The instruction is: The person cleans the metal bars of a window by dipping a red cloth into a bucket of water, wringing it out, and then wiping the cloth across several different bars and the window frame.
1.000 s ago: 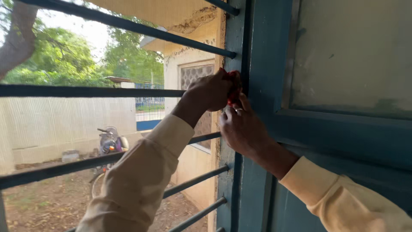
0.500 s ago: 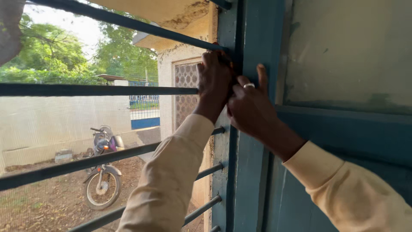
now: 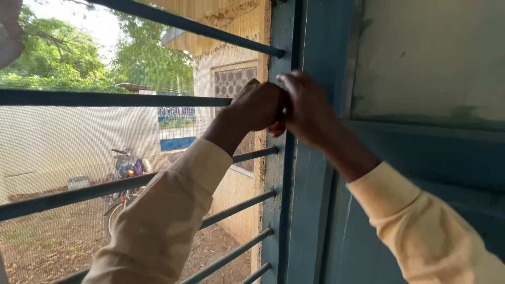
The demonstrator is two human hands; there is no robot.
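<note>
Both my hands meet at the inner edge of a blue window frame (image 3: 310, 200), where a dark horizontal bar (image 3: 105, 98) ends. My left hand (image 3: 258, 105) is curled into a fist against that edge, knuckles toward me. My right hand (image 3: 307, 108) lies on the frame right beside it and touches it, its fingertips hidden behind the left hand. Whether anything sits between the two hands is hidden. Both arms wear cream long sleeves (image 3: 173, 210).
Several dark bars (image 3: 236, 208) and a fine mesh cover the opening on the left. Outside are a parked motorbike (image 3: 126, 168), a pale wall (image 3: 63, 142), a beige building (image 3: 231, 79) and trees. A frosted pane (image 3: 426, 58) fills the blue shutter on the right.
A small red thing seen between my hands one second ago no longer shows. My hands have drawn close together at the frame edge, and the right hand's raised fingers have come down.
</note>
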